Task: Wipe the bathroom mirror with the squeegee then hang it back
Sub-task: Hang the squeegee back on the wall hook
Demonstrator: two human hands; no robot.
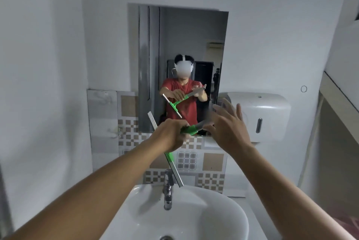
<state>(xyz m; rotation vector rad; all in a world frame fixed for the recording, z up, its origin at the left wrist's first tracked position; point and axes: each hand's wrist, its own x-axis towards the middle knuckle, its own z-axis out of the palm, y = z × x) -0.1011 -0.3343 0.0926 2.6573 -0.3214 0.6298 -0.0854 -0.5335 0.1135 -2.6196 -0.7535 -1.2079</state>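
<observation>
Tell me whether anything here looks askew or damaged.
Nothing looks damaged or spilled. The squeegee, gripped in the left hand, hangs diagonally over the sink, clear of the mirror. The right hand is open at its handle.

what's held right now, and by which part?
The left hand grips the squeegee at the green neck, where handle meets blade. The right hand is open, fingers spread by the grey handle end, not gripping.

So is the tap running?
Off: no water falls from the chrome tap into the white sink.
</observation>
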